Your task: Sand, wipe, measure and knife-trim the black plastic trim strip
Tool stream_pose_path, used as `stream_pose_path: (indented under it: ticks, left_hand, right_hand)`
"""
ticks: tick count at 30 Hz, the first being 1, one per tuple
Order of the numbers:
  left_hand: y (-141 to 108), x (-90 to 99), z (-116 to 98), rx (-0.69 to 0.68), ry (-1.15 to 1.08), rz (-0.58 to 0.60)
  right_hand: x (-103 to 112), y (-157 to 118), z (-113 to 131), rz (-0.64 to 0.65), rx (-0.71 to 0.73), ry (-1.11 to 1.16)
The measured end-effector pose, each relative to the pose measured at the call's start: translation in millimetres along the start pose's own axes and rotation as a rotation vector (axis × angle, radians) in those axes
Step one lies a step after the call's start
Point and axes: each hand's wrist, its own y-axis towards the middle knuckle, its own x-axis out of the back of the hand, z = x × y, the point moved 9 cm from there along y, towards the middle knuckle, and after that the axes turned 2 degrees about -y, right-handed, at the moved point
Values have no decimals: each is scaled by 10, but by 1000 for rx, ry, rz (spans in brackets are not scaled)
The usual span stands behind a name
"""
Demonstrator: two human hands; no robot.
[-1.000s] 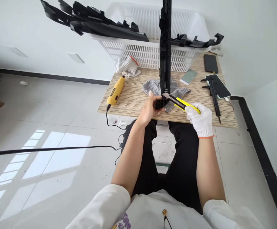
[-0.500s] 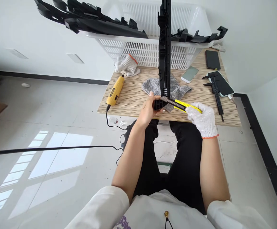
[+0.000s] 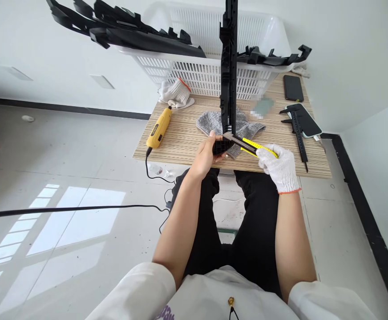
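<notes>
My bare left hand [image 3: 206,153] is wrapped round the near end of a long black plastic part [image 3: 228,84]. The part stretches away from me over the table and across the rim of the white basket. In my right hand [image 3: 279,164], which wears a white knitted glove, is a yellow and black utility knife [image 3: 252,146]. Its blade lies against the near end of the plastic part, close to my left fingers. Whether the edge bites into the plastic I cannot tell. Under the part lies a crumpled grey cloth [image 3: 210,122].
A yellow rotary tool [image 3: 159,129] with a cord rests at the table's left, beside white gloves [image 3: 177,94]. Right of the cloth are a caliper [image 3: 299,138], a phone [image 3: 307,121] and a black device [image 3: 293,88]. The white basket [image 3: 194,71] holds more black parts [image 3: 147,39].
The whole view has shifted slightly. My hands, the knife and the plastic part keep nearly the same places relative to each other.
</notes>
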Motion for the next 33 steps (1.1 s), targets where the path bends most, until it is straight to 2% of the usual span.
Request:
stream_pose_path:
  ticks: [5, 8, 12, 15, 19, 22, 26, 31, 33]
  left_hand:
    - [-2, -22, -17, -28, -9, 32]
    - [1, 3, 7, -18, 5, 24]
    - [-4, 32, 33, 0, 34, 7]
    - [-12, 32, 34, 0, 16, 13]
    - [-29, 22, 41, 18, 20, 20]
    - [-52, 38, 41, 35, 25, -10]
    - [-81, 63, 55, 62, 52, -41]
    - [-91, 71, 61, 63, 77, -39]
    - [-96, 56, 44, 56, 83, -31]
  right_hand:
    - [-4, -6, -16, 13, -23, 58]
    - [-65, -2, -30, 71, -51, 56]
    - [-61, 18, -12, 38, -75, 129]
    - [-133, 14, -31, 118, -108, 104]
    - [-69, 3, -69, 52, -82, 141]
    - [-97, -26, -121, 87, -85, 105]
    - [-53, -54, -132, 36, -77, 80]
    - [-51, -72, -132, 31, -89, 55]
    - [-82, -81, -140, 70, -98, 36]
